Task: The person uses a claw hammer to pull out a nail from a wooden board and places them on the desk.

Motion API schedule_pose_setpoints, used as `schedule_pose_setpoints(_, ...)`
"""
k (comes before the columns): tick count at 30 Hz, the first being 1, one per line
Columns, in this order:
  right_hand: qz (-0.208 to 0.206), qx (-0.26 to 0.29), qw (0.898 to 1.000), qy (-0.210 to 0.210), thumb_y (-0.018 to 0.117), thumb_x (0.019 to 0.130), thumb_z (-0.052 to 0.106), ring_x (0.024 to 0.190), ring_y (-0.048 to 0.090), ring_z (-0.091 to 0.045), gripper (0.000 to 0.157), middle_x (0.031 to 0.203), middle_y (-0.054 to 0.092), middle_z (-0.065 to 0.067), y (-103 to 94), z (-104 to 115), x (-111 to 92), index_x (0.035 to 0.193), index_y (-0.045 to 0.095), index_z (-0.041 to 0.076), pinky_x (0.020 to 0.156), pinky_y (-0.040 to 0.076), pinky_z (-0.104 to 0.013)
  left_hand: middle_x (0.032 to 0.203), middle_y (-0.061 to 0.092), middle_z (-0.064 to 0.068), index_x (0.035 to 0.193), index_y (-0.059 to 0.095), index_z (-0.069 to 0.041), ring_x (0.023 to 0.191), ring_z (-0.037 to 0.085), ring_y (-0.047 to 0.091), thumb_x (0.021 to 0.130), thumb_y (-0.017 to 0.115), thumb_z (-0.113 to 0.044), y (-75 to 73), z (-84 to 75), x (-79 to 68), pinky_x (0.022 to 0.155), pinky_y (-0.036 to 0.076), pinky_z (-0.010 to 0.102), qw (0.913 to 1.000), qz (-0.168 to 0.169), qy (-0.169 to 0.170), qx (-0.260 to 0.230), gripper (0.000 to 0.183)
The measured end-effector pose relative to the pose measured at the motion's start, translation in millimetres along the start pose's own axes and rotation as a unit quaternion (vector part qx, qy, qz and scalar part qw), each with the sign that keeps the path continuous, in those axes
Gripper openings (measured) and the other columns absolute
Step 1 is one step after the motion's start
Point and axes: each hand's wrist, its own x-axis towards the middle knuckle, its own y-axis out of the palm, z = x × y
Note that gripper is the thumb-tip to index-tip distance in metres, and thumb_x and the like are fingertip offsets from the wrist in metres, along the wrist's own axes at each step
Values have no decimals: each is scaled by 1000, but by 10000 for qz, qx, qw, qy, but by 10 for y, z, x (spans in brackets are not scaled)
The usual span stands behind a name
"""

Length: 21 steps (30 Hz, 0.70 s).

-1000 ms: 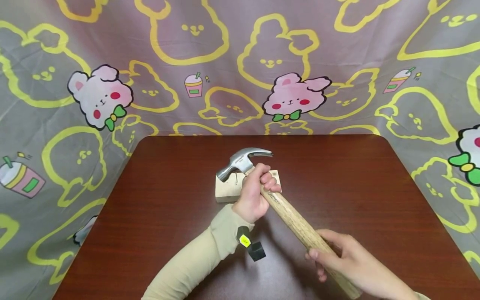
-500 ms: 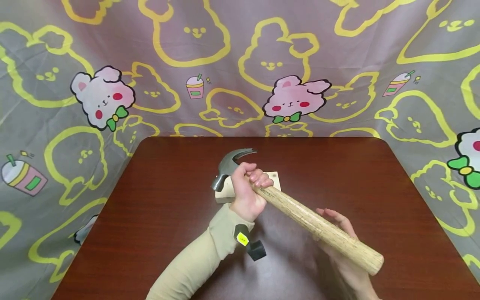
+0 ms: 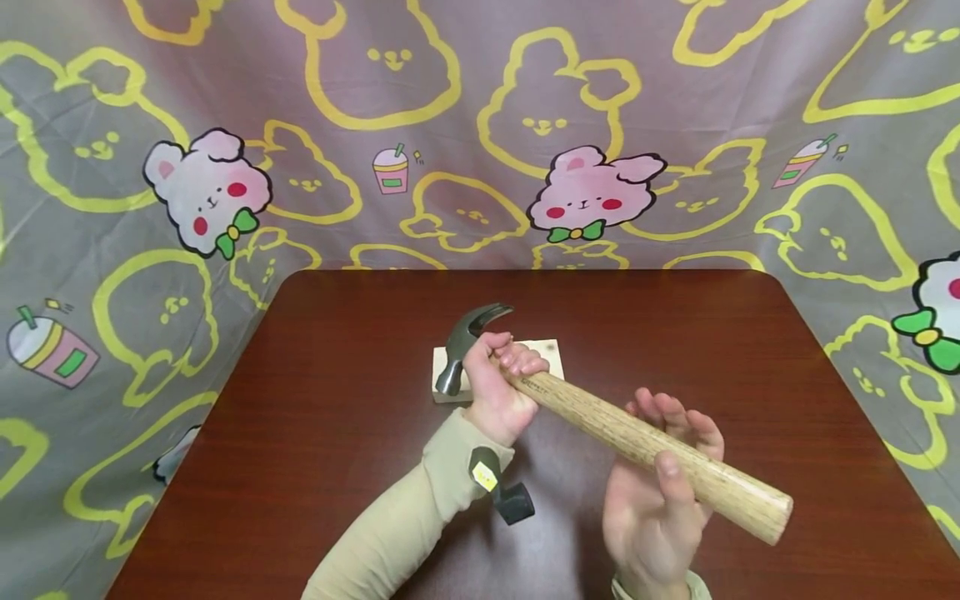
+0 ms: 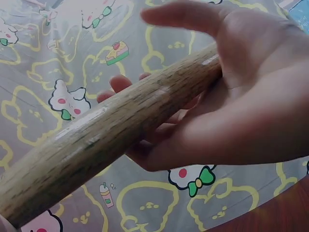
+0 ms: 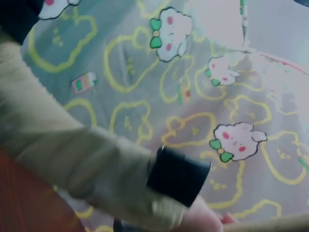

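Note:
In the head view, my left hand point(image 3: 497, 392) grips a claw hammer point(image 3: 592, 414) by its wooden handle, just below the metal head. The hammer slants down to the right, with its head point(image 3: 467, 337) over a pale wooden block point(image 3: 553, 357) on the table. Hand and hammer hide much of the block. My right hand point(image 3: 648, 521) is at the handle's lower part, thumb in front and fingers behind, not curled round it. In the left wrist view, the handle point(image 4: 106, 116) crosses the spread right hand point(image 4: 251, 96). The right wrist view shows the left sleeve point(image 5: 91, 159).
A brown table point(image 3: 315, 350) carries the block. Patterned fabric point(image 3: 450, 100) hangs behind the table and along both sides. A black camera mount point(image 3: 513, 502) sticks out from the left wrist.
My right hand has let go of the handle and turned palm up beside it. In the left hand, the hammer has turned: its handle end has swung up and right, its head tipped down.

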Motion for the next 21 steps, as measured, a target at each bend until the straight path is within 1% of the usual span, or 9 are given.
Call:
schedule_pose_setpoints(4,-579,247,9977,265,32,95,-7,105,59,-38,23,106,63,-26,22,-11,-4,105,52,-6,106,37,-44,41,32,-11,48,27,-18,37,2,33,85,33,-15,-25,-5,-6,42,33,13,10000,-3,18,38,37)
schedule_pose_setpoints(6,-779,291,9956,438,29,98,-1,97,60,-35,26,95,64,-22,27,-5,6,94,54,-5,103,38,-43,41,32,-11,48,27,-18,38,2,33,85,33,-15,-36,-11,-10,42,33,13,10000,-13,51,64,38)
schedule_pose_setpoints(10,-839,300,9932,750,18,103,11,79,52,-29,44,70,49,-11,38,20,62,74,48,-1,98,38,-41,41,32,-11,47,29,-18,38,2,33,86,33,-14,-56,-8,-15,42,33,13,10000,-32,55,-48,39)
schedule_pose_setpoints(13,-866,378,9914,910,12,103,15,69,45,-26,49,62,36,-6,63,54,143,65,40,2,93,37,-41,42,33,-10,48,32,-18,39,2,34,86,35,-14,-61,24,-22,44,34,13,9997,-88,73,-224,38)
schedule_pose_setpoints(14,-973,431,9897,957,12,103,15,66,42,-26,49,60,35,-6,77,68,182,63,38,3,90,38,-41,42,34,-10,49,33,-17,40,2,35,86,35,-14,-58,40,-23,46,35,14,9995,-120,118,-251,37)
schedule_pose_setpoints(16,-1262,487,9854,1037,16,102,15,61,40,-25,48,56,35,-6,109,102,287,61,36,3,85,40,-41,44,38,-9,51,37,-17,43,3,39,86,39,-14,-49,82,-27,51,40,17,9992,-220,280,-187,35)
schedule_pose_setpoints(18,-1619,641,9785,1107,23,101,16,55,38,-25,46,51,36,-6,147,144,413,58,36,4,79,42,-42,52,45,-6,57,42,-16,52,7,47,87,43,-14,-37,130,-41,62,46,20,9987,-303,405,28,31)
schedule_pose_setpoints(19,-1779,739,9748,1123,27,100,16,53,37,-25,45,49,36,-7,164,169,480,58,36,4,76,42,-42,58,49,-4,60,44,-16,58,9,52,88,46,-15,-34,154,-53,70,49,23,9985,-324,412,163,28)
schedule_pose_setpoints(21,-2052,830,9696,1040,33,98,15,48,36,-25,42,47,37,-7,200,219,608,57,36,5,69,44,-44,72,56,1,71,49,-14,75,16,60,90,51,-22,-35,199,-98,85,51,31,9978,-307,233,534,20)
